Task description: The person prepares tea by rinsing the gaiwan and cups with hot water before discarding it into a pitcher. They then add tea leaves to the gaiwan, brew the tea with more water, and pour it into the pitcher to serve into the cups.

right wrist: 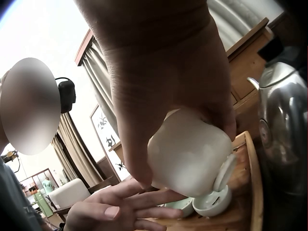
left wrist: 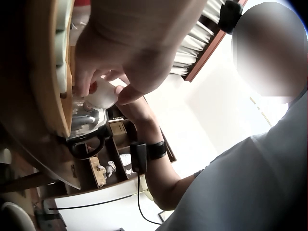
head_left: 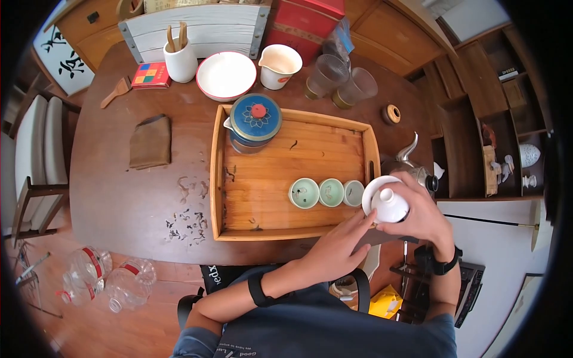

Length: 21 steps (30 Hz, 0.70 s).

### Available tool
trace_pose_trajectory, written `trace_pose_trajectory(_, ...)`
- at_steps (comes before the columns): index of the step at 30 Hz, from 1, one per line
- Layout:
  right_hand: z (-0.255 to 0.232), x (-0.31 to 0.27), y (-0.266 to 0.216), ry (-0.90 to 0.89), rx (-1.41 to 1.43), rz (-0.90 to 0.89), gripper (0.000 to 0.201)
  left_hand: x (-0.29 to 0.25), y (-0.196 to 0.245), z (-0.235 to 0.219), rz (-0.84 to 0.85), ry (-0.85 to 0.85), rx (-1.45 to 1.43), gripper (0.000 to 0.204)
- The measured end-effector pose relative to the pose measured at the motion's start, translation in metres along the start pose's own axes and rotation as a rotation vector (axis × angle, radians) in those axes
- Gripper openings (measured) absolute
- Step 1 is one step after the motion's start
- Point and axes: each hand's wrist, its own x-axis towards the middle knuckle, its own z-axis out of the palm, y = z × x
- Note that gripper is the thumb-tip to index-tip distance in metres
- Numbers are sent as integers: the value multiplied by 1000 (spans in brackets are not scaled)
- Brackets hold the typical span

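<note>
My right hand (head_left: 425, 210) grips a white lidded tea bowl (head_left: 391, 210) by its rim, over the near right corner of the wooden tray (head_left: 256, 235). Its round knob shows in the head view, and the white body (right wrist: 187, 154) fills the middle of the right wrist view. My left hand (head_left: 333, 253) reaches across from the left with straight fingers, their tips right at the bowl. Just left of the bowl, three pale green cups (head_left: 304, 193) stand in a row on the tray, dark bits in them. My palm hides part of the bowl.
A blue-lidded teapot (head_left: 255, 119) stands at the tray's far left corner. Beyond the tray's right end is a metal kettle (right wrist: 284, 115). Behind the tray are a white bowl (head_left: 227, 74), a pitcher (head_left: 279, 67) and two glasses (head_left: 355, 88). A folded brown cloth (head_left: 150, 142) and scattered tea leaves (head_left: 188, 227) lie left.
</note>
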Motion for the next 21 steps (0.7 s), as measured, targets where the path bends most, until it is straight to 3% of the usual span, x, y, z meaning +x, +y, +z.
trace_pose_trajectory(7,17,-24,-2,173,67,-31,71,-8,23,-11,5,23,176,70)
trace_pose_trajectory(10,24,-16,-11,219,135,-101,71,-15,41,-28,-77,42,187,72)
trace_pose_trajectory(13,39,8,-26,224,218,-189,72,-29,50,-45,-66,232,179,76)
trace_pose_trajectory(17,62,45,-50,172,277,-298,73,-54,62,-77,-219,316,212,78)
trace_pose_trajectory(21,80,81,-73,148,324,-410,79,-76,52,-95,-211,458,257,80)
